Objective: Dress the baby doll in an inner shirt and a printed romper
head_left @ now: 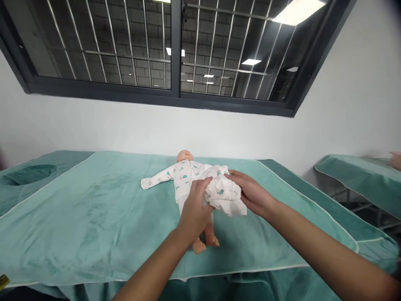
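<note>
A baby doll (184,155) lies on its back on a green cloth, head toward the wall and bare feet toward me. It wears a white long-sleeved top (184,175) with a green print; one sleeve stretches out to the left. Above the doll's lower body, a bunched white printed baby garment (221,190) is held up between both hands. My left hand (197,205) is closed on its left edge, partly covering the doll's legs. On the right edge, my right hand (247,190) grips it with thumb and fingers. Whether the garment joins the top is unclear.
The light green cloth (94,217) covers a padded bed with darker green covering and a face hole (29,174) at the left. Behind it stands a white wall with a barred window (180,54). Another green-covered bed (360,175) is at the right.
</note>
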The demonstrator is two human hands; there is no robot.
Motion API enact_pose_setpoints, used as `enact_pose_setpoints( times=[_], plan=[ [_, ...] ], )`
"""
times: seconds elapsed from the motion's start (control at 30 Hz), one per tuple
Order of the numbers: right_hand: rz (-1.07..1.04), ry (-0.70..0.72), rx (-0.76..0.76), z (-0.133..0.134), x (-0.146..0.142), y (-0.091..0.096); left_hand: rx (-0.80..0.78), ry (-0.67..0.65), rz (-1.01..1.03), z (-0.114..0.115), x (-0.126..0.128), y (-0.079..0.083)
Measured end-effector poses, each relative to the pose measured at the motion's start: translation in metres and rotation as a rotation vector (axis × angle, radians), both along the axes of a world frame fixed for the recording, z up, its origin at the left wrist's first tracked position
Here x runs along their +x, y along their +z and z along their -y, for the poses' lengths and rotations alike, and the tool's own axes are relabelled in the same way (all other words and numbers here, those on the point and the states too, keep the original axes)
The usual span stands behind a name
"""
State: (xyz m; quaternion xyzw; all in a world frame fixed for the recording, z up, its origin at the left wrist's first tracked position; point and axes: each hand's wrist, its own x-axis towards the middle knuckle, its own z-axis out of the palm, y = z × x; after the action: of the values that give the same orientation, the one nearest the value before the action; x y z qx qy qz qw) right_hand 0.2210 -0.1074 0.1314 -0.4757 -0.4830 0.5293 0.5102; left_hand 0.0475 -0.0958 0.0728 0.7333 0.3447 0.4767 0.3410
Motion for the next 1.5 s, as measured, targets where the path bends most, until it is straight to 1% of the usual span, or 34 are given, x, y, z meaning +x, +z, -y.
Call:
enact_pose_setpoints(
  times=[0.07, 0.13, 0.2, 0.27, 0.33, 0.4, 0.43, 0.47, 0.53, 0.6, 0.63, 0.73, 0.77, 0.8, 0.9, 0.93, 1.0, 1.03, 1.07, 1.17, 1.27, 1.33, 1.4, 1.43, 1.5],
  plan=[
    [0.152, -0.025, 0.033, 0.0, -0.005, -0.002, -0.049, 0.052, 0.064, -0.008, -0.016, 0.008],
    [0.308, -0.06, 0.056, -0.001, -0.003, -0.002, -0.163, 0.047, 0.105, -0.014, -0.035, 0.018],
    [0.397, -0.075, 0.045, -0.002, -0.001, 0.002, -0.317, -0.011, 0.142, -0.015, -0.053, 0.031],
    [0.45, -0.04, 0.012, -0.002, 0.001, 0.011, -0.411, -0.093, 0.189, -0.012, -0.067, 0.047],
    [0.521, 0.025, -0.001, 0.0, -0.002, 0.022, -0.43, -0.135, 0.238, -0.006, -0.076, 0.063],
    [0.61, 0.071, 0.035, 0.005, -0.008, 0.032, -0.427, -0.118, 0.253, -0.001, -0.081, 0.078],
    [0.647, 0.064, 0.079, 0.008, -0.012, 0.036, -0.427, -0.095, 0.241, 0.0, -0.081, 0.084],
    [0.672, 0.037, 0.141, 0.012, -0.017, 0.039, -0.425, -0.069, 0.219, 0.001, -0.081, 0.09],
    [0.698, -0.044, 0.312, 0.024, -0.028, 0.041, -0.414, -0.023, 0.17, 0.003, -0.078, 0.1],
    [0.732, -0.078, 0.536, 0.038, -0.041, 0.039, -0.406, 0.009, 0.13, 0.006, -0.075, 0.109],
    [0.767, -0.049, 0.661, 0.045, -0.047, 0.036, -0.402, 0.019, 0.118, 0.007, -0.073, 0.114],
    [0.967, 0.112, 0.998, 0.062, -0.065, 0.027, -0.344, 0.055, 0.102, 0.014, -0.071, 0.126],
    [1.044, 0.119, 1.073, 0.066, -0.07, 0.024, -0.309, 0.072, 0.097, 0.017, -0.071, 0.13],
    [1.114, 0.084, 1.124, 0.069, -0.075, 0.021, -0.275, 0.086, 0.087, 0.021, -0.072, 0.134],
    [1.247, -0.103, 1.265, 0.074, -0.085, 0.018, -0.196, 0.109, 0.044, 0.031, -0.075, 0.144],
    [1.279, -0.132, 1.331, 0.075, -0.087, 0.019, -0.176, 0.114, 0.031, 0.034, -0.076, 0.146],
    [1.376, -0.127, 1.428, 0.077, -0.087, 0.022, -0.144, 0.14, 0.002, 0.038, -0.079, 0.15],
    [1.444, -0.112, 1.43, 0.077, -0.086, 0.024, -0.137, 0.158, -0.018, 0.04, -0.08, 0.152],
    [1.523, -0.095, 1.392, 0.076, -0.084, 0.025, -0.14, 0.17, -0.044, 0.04, -0.081, 0.152],
    [1.748, -0.034, 1.153, 0.068, -0.074, 0.024, -0.168, 0.149, -0.141, 0.038, -0.084, 0.152],
    [1.825, 0.033, 0.975, 0.058, -0.061, 0.019, -0.147, 0.142, -0.241, 0.031, -0.087, 0.147],
    [1.782, 0.074, 0.935, 0.056, -0.054, 0.02, -0.102, 0.188, -0.305, 0.025, -0.091, 0.143],
    [1.648, 0.146, 0.955, 0.06, -0.047, 0.028, -0.062, 0.245, -0.351, 0.018, -0.098, 0.141],
    [1.545, 0.203, 0.979, 0.063, -0.045, 0.035, -0.051, 0.267, -0.361, 0.015, -0.101, 0.141],
    [1.272, 0.314, 1.019, 0.071, -0.041, 0.05, -0.039, 0.283, -0.341, 0.012, -0.109, 0.142]
  ],
)
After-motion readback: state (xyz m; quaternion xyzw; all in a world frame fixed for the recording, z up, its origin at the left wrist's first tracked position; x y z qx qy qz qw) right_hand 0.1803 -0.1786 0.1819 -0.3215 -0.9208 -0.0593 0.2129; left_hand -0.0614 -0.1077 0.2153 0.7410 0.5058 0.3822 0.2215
